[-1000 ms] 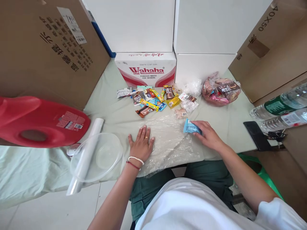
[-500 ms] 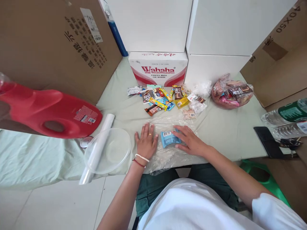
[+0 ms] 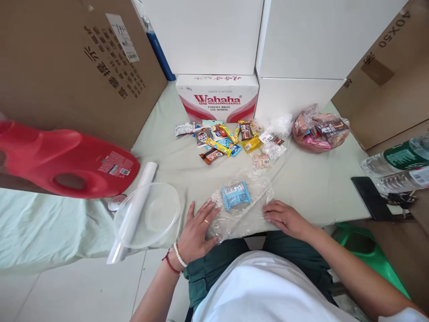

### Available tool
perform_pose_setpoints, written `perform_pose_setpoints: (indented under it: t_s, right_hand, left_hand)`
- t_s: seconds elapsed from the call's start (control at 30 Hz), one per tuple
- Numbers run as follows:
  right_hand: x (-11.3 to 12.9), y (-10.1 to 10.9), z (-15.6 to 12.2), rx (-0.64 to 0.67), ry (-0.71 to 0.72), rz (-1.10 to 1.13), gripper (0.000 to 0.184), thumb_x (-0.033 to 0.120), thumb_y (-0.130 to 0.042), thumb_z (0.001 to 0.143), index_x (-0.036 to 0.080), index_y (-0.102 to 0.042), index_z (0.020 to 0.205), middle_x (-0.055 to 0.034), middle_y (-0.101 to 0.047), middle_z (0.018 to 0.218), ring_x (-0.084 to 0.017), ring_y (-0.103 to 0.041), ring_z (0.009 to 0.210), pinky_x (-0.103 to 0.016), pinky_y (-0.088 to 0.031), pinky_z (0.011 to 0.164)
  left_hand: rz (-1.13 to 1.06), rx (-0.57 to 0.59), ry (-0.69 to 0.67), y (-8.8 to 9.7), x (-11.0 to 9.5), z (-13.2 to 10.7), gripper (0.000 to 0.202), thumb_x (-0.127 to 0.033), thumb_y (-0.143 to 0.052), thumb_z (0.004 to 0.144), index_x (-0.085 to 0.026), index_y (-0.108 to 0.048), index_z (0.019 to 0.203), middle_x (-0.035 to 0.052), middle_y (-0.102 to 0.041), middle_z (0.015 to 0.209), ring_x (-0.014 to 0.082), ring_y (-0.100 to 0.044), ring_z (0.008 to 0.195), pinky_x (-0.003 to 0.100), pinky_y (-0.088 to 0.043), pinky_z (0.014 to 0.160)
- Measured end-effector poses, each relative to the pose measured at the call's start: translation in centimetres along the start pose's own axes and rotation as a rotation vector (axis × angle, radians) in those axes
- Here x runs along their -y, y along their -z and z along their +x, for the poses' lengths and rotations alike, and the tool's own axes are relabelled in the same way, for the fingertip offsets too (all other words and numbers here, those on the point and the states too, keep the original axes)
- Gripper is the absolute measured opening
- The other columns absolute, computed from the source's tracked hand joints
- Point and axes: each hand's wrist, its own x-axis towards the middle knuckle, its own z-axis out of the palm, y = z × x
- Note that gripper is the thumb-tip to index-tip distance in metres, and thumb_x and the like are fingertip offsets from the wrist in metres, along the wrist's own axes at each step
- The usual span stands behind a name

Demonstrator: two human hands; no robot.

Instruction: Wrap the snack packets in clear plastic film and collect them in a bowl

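Fingers (image 3: 205,210) of the left hand (image 3: 196,232) lie spread and loose on the left border of a clear plastic sheet (image 3: 246,219), gripping nothing that I can see. The right hand (image 3: 284,218) rests flat and open on the sheet's right border, also holding nothing. Between them, toward twelve o'clock from my wrists, a blue snack packet (image 3: 236,195) lies label-up near the middle of the sheet, touched by neither hand. I judge the flanking palms are there to keep the thin film from curling or sliding on the green cloth (image 3: 311,188). From the packet, a pile of wrapped snacks (image 3: 225,139) sits at twelve o'clock with a strip of bare cloth between. A pink bag of snacks (image 3: 320,129) is at two o'clock, well apart, and a dark phone (image 3: 368,197) lies at three o'clock by the table's right edge. At nine o'clock a clear bowl (image 3: 150,217) lies just beside the left hand with a roll of film (image 3: 136,205) laid across it, and a red jug (image 3: 63,158) is beyond. The sheet's near border overhangs the table edge at six o'clock, above my lap. Most open room lies to the right, between sheet and phone.
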Motion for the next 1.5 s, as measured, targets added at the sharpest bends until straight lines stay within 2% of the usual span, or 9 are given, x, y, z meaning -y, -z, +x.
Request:
perform_pose_setpoints:
  t_s: [0.2,0.37,0.47,0.6,0.8,0.93,1.03,1.23,1.5]
  right_hand:
    - [-0.1,5.6,6.1,0.182,-0.135,0.181,0.037,0.045,-0.044,0.108,0.020,-0.069,0.097,-0.0110,-0.072,0.121,-0.021,-0.072,0.101,-0.037,-0.058,0.091]
    - [-2.0,6.2,10.2,0.253,-0.412,0.313,0.035,0.049,-0.049,0.102,0.019,-0.067,0.102,-0.0006,-0.070,0.085,-0.016,-0.069,0.064,-0.028,-0.053,0.065]
    - [-2.0,6.8,11.8,0.293,-0.481,0.021,0.030,0.040,-0.052,0.100,0.019,-0.069,0.089,-0.0010,-0.067,0.074,-0.017,-0.065,0.065,-0.026,-0.047,0.064]
    - [-0.4,8.1,14.3,0.170,-0.465,-0.533,0.028,0.034,-0.051,0.102,0.019,-0.074,0.095,-0.0102,-0.073,0.095,-0.024,-0.066,0.087,-0.030,-0.046,0.073]
    - [-0.5,4.5,21.7,0.261,0.000,-0.538,0.070,0.023,-0.079,0.082,0.015,-0.056,0.148,-0.0171,-0.063,0.136,-0.033,-0.052,0.127,-0.041,-0.044,0.103]
    - [-1.7,1.2,26.2,0.412,0.012,-0.404,0.037,0.024,-0.066,0.094,0.012,-0.070,0.129,-0.0121,-0.073,0.115,-0.025,-0.062,0.110,-0.031,-0.044,0.093]
    - [-1.5,1.1,27.8,0.425,-0.084,-0.408,0.028,0.023,-0.050,0.103,0.014,-0.076,0.110,-0.0079,-0.076,0.105,-0.020,-0.064,0.096,-0.026,-0.041,0.081]
    - [3.0,1.7,23.4,0.297,-0.182,-0.576,0.037,0.037,-0.043,0.109,0.021,-0.075,0.113,-0.0089,-0.071,0.104,-0.020,-0.064,0.085,-0.028,-0.037,0.069]
    - [5.7,-4.9,13.0,0.288,0.019,-0.600,0.047,0.014,-0.054,0.100,0.025,-0.058,0.146,-0.0129,-0.062,0.114,-0.028,-0.057,0.103,-0.038,-0.051,0.081]
  left_hand:
    - [0.071,-0.111,0.183,0.1,0.2,2.3,0.079,-0.067,-0.050,0.095,-0.023,-0.041,0.160,0.0189,-0.029,0.171,0.0347,-0.041,0.153,0.058,-0.025,0.123]
    - [-0.100,-0.275,0.520,0.5,0.9,5.9,0.053,-0.048,-0.029,0.106,-0.027,-0.073,0.128,0.0075,-0.057,0.155,0.0274,-0.060,0.135,0.048,-0.047,0.107]
    - [-0.233,-0.368,0.616,0.2,1.9,8.0,0.055,-0.050,-0.033,0.104,-0.025,-0.080,0.091,0.0079,-0.073,0.134,0.0267,-0.067,0.125,0.046,-0.050,0.105]
    - [-0.251,-0.442,0.654,-0.4,2.7,9.8,0.043,-0.047,-0.045,0.098,-0.023,-0.080,0.096,0.0104,-0.078,0.123,0.0272,-0.069,0.119,0.049,-0.047,0.108]
    - [-0.226,-0.510,0.626,-0.4,2.6,10.0,0.046,-0.039,-0.053,0.092,-0.015,-0.066,0.130,0.0165,-0.065,0.138,0.0281,-0.059,0.131,0.046,-0.045,0.116]
    - [-0.147,-0.539,0.706,-0.2,2.2,9.9,0.075,-0.039,-0.067,0.083,-0.010,-0.047,0.149,0.0223,-0.049,0.151,0.0341,-0.048,0.140,0.050,-0.043,0.117]
    - [-0.078,-0.455,0.803,-0.3,1.8,10.0,0.057,-0.038,-0.071,0.080,-0.018,-0.064,0.132,0.0187,-0.050,0.152,0.0413,-0.044,0.139,0.060,-0.042,0.112]
    - [-0.069,-0.474,0.828,-0.8,1.7,10.2,0.018,-0.039,-0.068,0.085,-0.021,-0.070,0.085,0.0155,-0.060,0.140,0.0393,-0.044,0.137,0.059,-0.040,0.113]
    - [-0.279,-0.512,0.869,1.0,1.0,9.9,0.017,-0.035,-0.056,0.089,-0.022,-0.066,0.086,0.0067,-0.070,0.089,0.0227,-0.066,0.083,0.038,-0.054,0.083]
